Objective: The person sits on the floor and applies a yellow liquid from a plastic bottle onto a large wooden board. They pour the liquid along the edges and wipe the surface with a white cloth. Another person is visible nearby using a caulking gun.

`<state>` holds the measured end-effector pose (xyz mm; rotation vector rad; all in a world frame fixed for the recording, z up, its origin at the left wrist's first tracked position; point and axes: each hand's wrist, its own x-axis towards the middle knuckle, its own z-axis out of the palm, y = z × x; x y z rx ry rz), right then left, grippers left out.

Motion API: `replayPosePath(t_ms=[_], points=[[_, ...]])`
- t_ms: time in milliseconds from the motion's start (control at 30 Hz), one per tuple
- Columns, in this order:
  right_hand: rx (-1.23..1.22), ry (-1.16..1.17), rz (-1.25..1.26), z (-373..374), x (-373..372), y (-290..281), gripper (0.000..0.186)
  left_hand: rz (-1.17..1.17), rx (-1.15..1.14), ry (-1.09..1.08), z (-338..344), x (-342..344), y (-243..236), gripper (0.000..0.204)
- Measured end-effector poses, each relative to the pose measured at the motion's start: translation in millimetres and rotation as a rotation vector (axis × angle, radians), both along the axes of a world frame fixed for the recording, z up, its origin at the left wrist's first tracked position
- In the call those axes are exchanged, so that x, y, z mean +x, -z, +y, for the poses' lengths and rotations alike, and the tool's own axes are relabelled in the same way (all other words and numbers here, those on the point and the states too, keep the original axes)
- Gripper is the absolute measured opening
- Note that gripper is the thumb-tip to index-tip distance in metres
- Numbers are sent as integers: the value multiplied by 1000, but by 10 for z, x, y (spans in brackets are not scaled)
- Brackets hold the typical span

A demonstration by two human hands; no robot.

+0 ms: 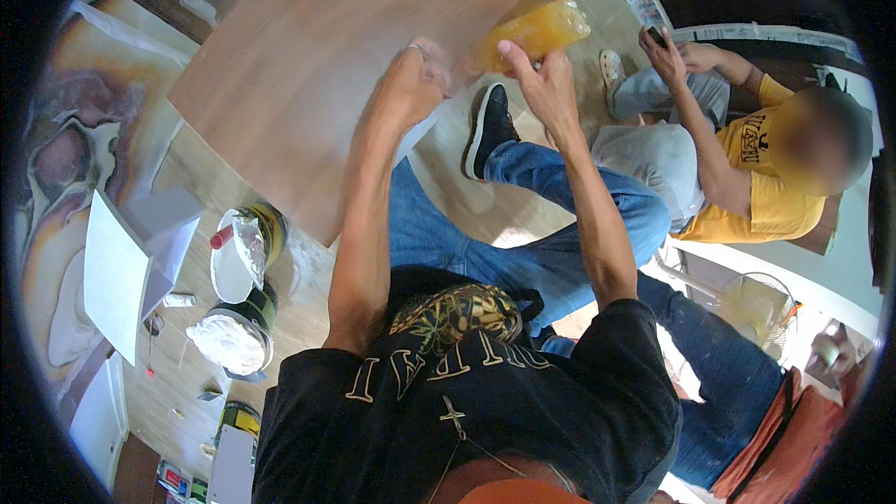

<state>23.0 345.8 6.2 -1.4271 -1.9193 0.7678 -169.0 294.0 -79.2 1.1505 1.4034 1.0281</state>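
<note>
My right hand (549,84) is closed at the near edge of a yellow, translucent package (546,30) with a shiny plastic wrap, its thumb along it. What the package contains cannot be made out. My left hand (422,84) is curled up, slightly blurred, at the right side of a large brown wood-grain sheet (299,65). Whether its fingers grip the sheet's edge or a small thing is hidden. The sheet slants across the upper left, in front of my legs.
At left stand a bucket of white paste (229,343), another open container (238,252) and a bent white panel (117,275). On the right, a seated person in a yellow shirt (775,163) holds a dark phone (656,36). A fan (756,308) and another person's orange garment (775,443) are behind.
</note>
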Motion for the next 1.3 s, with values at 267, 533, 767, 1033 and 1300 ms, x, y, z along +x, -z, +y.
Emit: replayPosePath(t_ms=[267, 533, 767, 1033, 1300], points=[[-66, -60, 68, -69, -20, -93, 38, -302, -55, -25, -95, -41, -219, 35], [-73, -55, -15, -178, -100, -271, 38, -460, -128, -39, -210, -106, -397, 32], [57, -49, -21, -167, -155, -366, 37, -505, -48, -34, -220, -50, -397, 34], [64, -99, -49, -275, -95, -421, 34, -589, -82, -19, -271, -25, -544, 35], [50, -104, -162, -266, -143, -526, 30, -620, -46, -54, -233, -32, -395, 37]])
